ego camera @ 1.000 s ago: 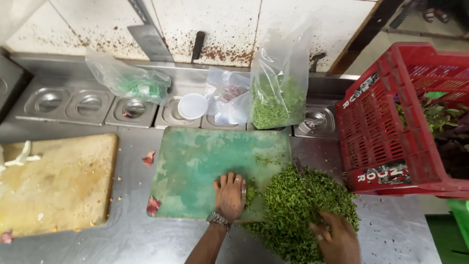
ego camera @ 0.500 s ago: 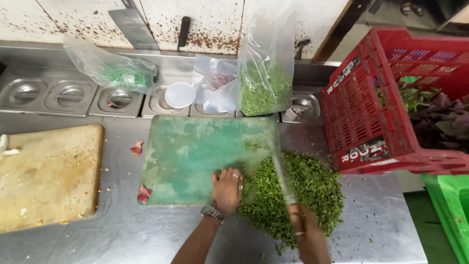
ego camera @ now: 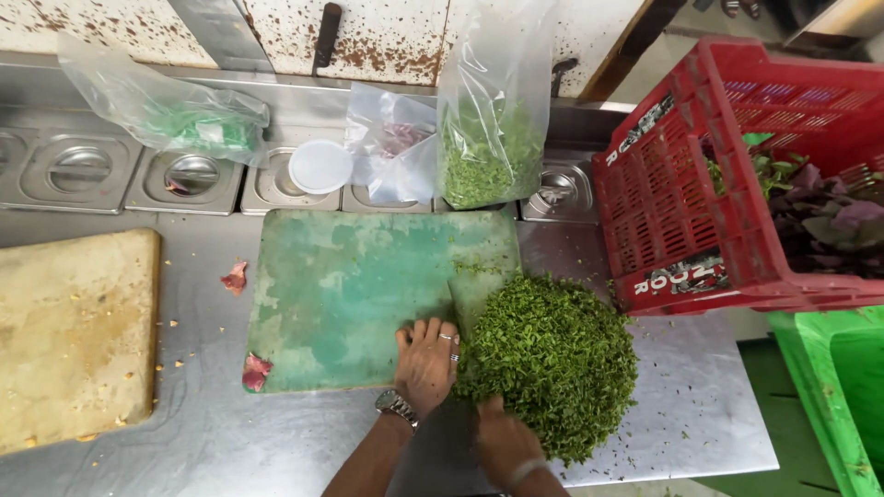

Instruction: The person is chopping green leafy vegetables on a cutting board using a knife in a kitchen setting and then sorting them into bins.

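My left hand (ego camera: 426, 361) lies flat, fingers together, on the near right part of a green cutting board (ego camera: 359, 285). It wears rings and a wristwatch and touches the left edge of a big mound of chopped green leaves (ego camera: 552, 364). My right hand (ego camera: 502, 444) is at the near edge of the mound, closed around a knife. The knife's thin blade (ego camera: 456, 308) stands edge-on between my left hand and the greens. The mound spreads off the board onto the steel counter (ego camera: 681, 405).
A clear bag of chopped greens (ego camera: 488, 138) stands behind the board, beside two other plastic bags (ego camera: 184, 115) and a white lid (ego camera: 319, 166). Lidded steel tubs (ego camera: 78, 170) line the back. A red crate of leafy vegetables (ego camera: 727, 184) sits right, a worn wooden board (ego camera: 64, 331) left.
My right hand came off the top of the mound to its near left edge with the knife. My left hand stayed flat on the board. The mound looks more gathered.
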